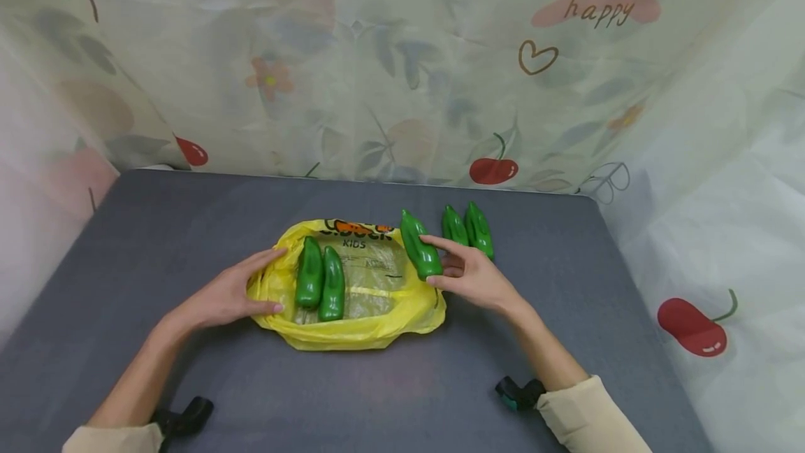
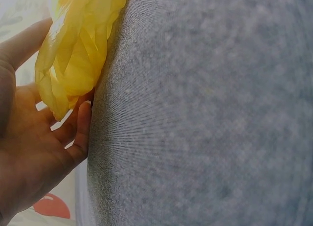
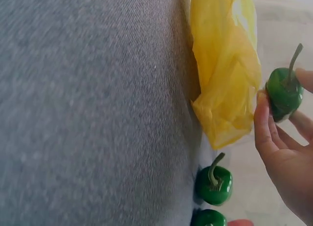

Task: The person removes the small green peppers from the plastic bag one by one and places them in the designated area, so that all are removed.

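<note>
The right hand is grasping one green pepper, with the thumb and fingers closing on opposite sides near its stem end. The pepper is standing clear of the table, at the right rim of the yellow bag; contact with that rim is not showing clearly. The left hand is bracing the left side of the bag, its thumb and fingers spreading apart against the film rather than clenching.

Two peppers, a left one and a right one, are lying side by side inside the left half of the bag. Two spare peppers are resting on the table, beyond the bag's right end.

Handling notes (judged by appearance): the pepper is probably weighing little and keeping its shape under light pressure. Its glossy skin is likely offering low friction, so opposing contact across the broad shoulder, just below the stem, is giving the safest hold. The stem is looking thin and is making a poor handle. The bag film is appearing thin and limp; its rim is needing side support, and hard pulling is risking a tear.
</note>
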Action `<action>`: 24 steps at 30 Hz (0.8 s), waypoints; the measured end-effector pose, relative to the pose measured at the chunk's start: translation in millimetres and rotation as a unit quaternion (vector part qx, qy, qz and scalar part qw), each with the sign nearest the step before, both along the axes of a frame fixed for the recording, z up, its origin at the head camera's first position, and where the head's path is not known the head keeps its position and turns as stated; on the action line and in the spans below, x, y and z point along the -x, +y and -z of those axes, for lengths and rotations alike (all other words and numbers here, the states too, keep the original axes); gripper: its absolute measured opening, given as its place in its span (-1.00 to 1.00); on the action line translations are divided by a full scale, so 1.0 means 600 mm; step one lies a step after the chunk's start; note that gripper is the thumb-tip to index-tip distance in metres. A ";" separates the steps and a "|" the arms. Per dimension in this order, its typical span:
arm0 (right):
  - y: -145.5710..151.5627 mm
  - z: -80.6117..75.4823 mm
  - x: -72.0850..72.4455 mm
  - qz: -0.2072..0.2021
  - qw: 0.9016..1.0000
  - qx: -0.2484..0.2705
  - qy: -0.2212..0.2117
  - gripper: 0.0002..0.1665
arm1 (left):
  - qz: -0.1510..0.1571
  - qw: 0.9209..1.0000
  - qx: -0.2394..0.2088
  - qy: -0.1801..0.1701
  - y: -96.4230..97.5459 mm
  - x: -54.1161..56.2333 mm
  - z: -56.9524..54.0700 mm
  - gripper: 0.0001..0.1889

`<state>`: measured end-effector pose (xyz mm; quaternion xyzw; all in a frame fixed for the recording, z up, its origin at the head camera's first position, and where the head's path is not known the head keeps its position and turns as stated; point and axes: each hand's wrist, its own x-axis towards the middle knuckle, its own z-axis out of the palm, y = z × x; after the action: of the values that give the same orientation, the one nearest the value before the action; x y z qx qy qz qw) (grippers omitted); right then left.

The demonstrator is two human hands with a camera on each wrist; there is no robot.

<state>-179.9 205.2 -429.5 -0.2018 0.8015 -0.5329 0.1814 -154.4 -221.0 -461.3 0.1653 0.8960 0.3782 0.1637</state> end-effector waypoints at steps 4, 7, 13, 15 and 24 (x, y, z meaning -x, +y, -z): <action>0.010 -0.001 -0.005 0.011 1.000 0.011 0.002 -0.20 | 0.000 1.000 0.001 0.001 -0.001 -0.002 0.001 0.00; 0.016 0.000 -0.007 0.022 1.000 0.018 0.001 -0.20 | 0.000 1.000 0.000 0.000 -0.002 -0.003 0.002 0.00; 0.029 -0.002 -0.007 0.051 0.999 0.006 0.009 -0.23 | 0.000 1.000 0.002 0.000 -0.001 0.000 0.004 0.01; 0.033 -0.005 -0.007 0.056 0.998 -0.003 0.010 -0.23 | 0.000 1.000 0.002 0.001 -0.001 0.002 0.005 0.01; 0.053 -0.007 -0.005 0.072 0.997 -0.010 -0.002 -0.22 | -0.003 1.000 0.005 -0.001 -0.002 0.002 0.006 0.01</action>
<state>-177.2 237.0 -425.1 -0.1403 0.8189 -0.5370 0.1465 -155.7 -222.0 -465.1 0.1616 0.8981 0.3745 0.1646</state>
